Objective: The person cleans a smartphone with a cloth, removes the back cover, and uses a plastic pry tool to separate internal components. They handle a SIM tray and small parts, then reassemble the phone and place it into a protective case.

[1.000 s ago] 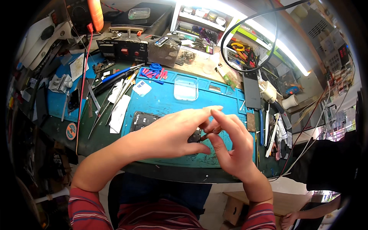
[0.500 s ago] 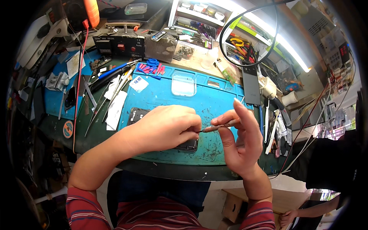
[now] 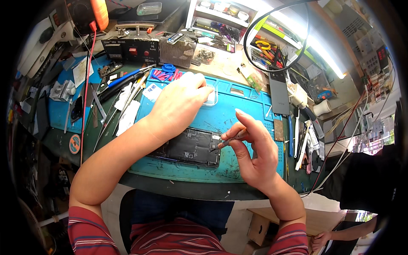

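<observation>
On the blue work mat [image 3: 248, 114] lies an opened smartphone [image 3: 187, 146], its dark inside facing up. My right hand [image 3: 257, 155] pinches a slim screwdriver [image 3: 229, 140] with a ringed, brownish grip. Its tip points down at the phone's right end; whether it touches cannot be made out. Beyond the phone, my left hand [image 3: 180, 102] reaches over the clear plastic tray [image 3: 211, 100] and covers much of it. The left fingertips are pressed together at the tray, and what they hold, if anything, is hidden.
Tweezers [image 3: 131, 100] and white paper lie left of the mat. Pink and blue small parts [image 3: 168, 74] sit at its back edge. A black boxy device [image 3: 131, 51] stands behind. Brushes and tools [image 3: 304, 144] crowd the right. Another person's hand [image 3: 321, 241] shows lower right.
My left hand has left the screwdriver's tip and moved up and away to the tray, uncovering the phone. My right hand has shifted slightly left and down with the screwdriver, toward the phone.
</observation>
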The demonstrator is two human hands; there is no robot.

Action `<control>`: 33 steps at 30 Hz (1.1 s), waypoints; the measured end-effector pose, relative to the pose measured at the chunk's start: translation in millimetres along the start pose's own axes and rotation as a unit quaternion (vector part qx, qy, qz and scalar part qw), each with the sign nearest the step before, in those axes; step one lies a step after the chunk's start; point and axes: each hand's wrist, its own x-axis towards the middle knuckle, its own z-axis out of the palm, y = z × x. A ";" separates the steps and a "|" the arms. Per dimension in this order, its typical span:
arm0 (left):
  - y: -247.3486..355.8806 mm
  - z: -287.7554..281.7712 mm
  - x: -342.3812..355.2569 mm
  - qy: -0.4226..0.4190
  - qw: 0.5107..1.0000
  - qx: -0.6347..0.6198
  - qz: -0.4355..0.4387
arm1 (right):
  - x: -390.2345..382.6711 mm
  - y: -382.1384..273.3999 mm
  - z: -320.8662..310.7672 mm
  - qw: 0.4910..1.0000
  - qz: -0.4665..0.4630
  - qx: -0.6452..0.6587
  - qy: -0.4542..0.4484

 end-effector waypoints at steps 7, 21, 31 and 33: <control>20.9 -25.7 -3.5 -0.043 0.976 -0.208 -0.045 | 3.9 -4.5 -3.7 0.999 -0.012 -0.008 -0.035; 40.4 -37.6 -23.2 -0.159 0.890 -0.421 -0.069 | 0.4 -1.6 -2.4 1.000 0.019 0.000 -0.024; 45.5 -52.0 -17.6 -0.225 0.817 -0.517 -0.125 | 15.4 -25.8 -7.6 0.988 -0.035 -0.144 -0.032; 44.4 -43.6 -21.6 -0.211 0.836 -0.495 -0.107 | 17.6 -27.8 -7.4 0.992 -0.020 -0.113 -0.058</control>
